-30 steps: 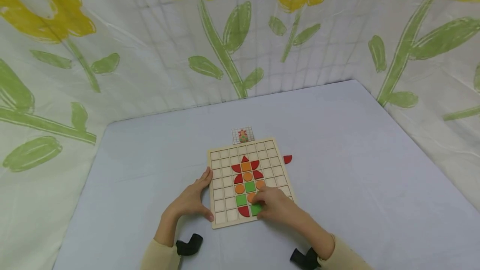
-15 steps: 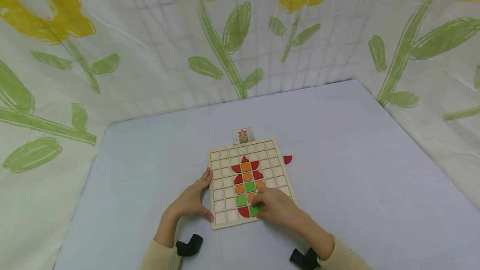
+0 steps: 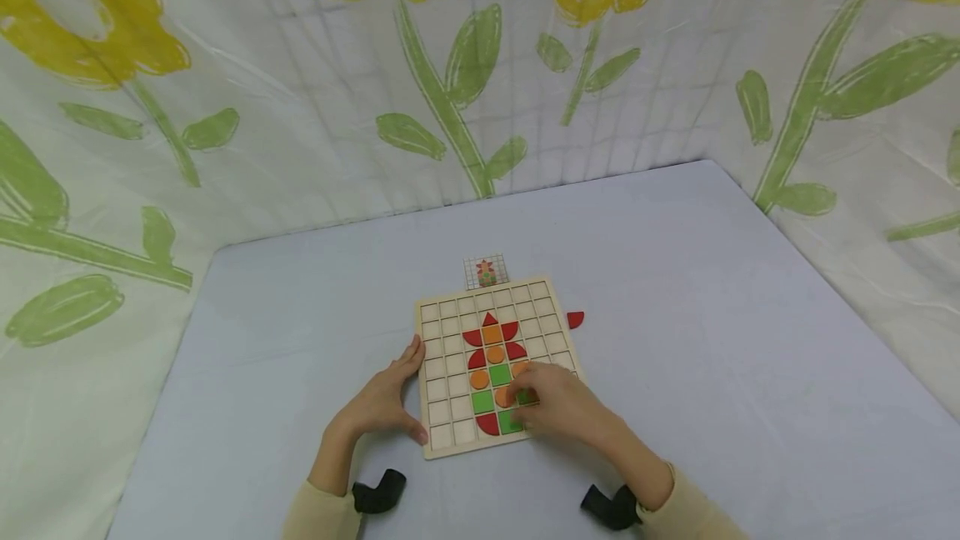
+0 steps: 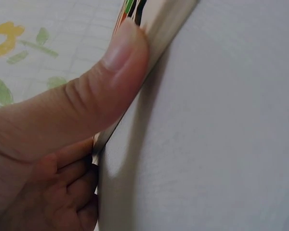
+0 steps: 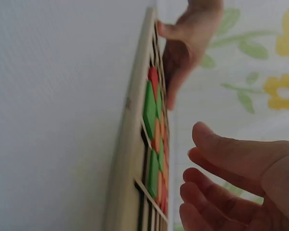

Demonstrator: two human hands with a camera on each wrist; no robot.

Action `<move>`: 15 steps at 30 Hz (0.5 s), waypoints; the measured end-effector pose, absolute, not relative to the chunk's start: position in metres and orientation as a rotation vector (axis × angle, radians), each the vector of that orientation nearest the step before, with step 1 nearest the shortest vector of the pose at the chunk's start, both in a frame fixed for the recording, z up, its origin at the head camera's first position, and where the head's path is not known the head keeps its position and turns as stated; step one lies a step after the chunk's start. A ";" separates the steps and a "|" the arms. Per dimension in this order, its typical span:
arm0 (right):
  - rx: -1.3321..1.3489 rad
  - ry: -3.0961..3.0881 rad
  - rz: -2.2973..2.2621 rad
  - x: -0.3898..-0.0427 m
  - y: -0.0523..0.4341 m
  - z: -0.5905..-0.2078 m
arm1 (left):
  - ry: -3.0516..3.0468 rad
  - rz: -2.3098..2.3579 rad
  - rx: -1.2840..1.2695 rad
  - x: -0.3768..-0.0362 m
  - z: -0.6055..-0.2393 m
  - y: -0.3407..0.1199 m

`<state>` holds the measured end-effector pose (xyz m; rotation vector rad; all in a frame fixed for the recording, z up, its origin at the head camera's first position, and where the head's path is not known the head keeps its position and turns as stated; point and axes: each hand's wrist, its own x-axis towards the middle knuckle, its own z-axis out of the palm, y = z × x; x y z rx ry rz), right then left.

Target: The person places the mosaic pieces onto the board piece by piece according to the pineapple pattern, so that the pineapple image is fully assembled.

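Two hands are on a wooden grid board (image 3: 450,357) sitting a bit below the middle of the head view, on a pale blue-grey table (image 3: 712,340). The left hand (image 3: 382,402) rests against the board's left edge, fingers stretched along the side and thumb near the bottom left corner. The left wrist view shows that thumb (image 4: 111,72) pressed flat against the rim, so it's bracing the board, not pinching anything.

The right hand (image 3: 558,408) hovers over the lower right part of the board, fingers loosely curved. In the right wrist view the fingers (image 5: 221,168) are spread apart and relaxed with nothing between them, close to the board face but not clearly touching it.

Coloured pieces fill the middle columns of the board: red petal shapes (image 3: 472,337) up top around an orange square (image 3: 492,333), orange circles (image 3: 495,353) below that, then green squares (image 3: 482,399) lower down. One green square (image 3: 511,421) sits in the bottom row right by the right hand's fingertips, next to a red half circle (image 3: 487,422).

Just beyond the board's far edge lies a small pattern card (image 3: 485,271). One loose red piece (image 3: 575,319) lies on the table just off the board's right edge. Floral sheeting (image 3: 450,90) with yellow flowers and green leaves fills the top half of the frame.
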<state>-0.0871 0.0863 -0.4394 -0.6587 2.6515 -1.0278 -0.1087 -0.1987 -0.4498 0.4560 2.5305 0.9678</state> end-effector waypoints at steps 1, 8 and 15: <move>-0.627 2.670 -1.048 -0.092 0.091 -0.437 | 2.530 0.969 0.455 -0.109 -0.450 -0.199; -0.362 2.830 -1.296 -0.134 0.137 -0.432 | 2.530 0.969 0.457 -0.108 -0.450 -0.199; -0.151 2.846 -1.262 -0.157 0.161 -0.447 | 2.525 0.988 0.460 -0.108 -0.450 -0.199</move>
